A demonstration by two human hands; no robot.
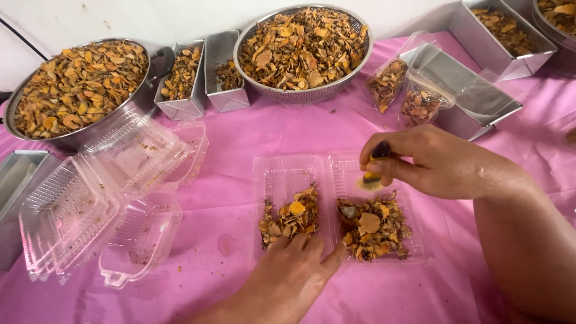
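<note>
Two hands, right hand (420,162) pinching brush (375,168) upright, bristles down

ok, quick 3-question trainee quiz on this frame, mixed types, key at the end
1. True or false: the right hand holds a small brush over the open clear tray.
2. Multiple choice: the left hand rests on
A. the stack of empty clear trays
B. the near edge of the open tray
C. the round mesh colander
3. Fill in: the table is covered with a ___ cloth.

Key:
1. True
2. B
3. pink
</note>
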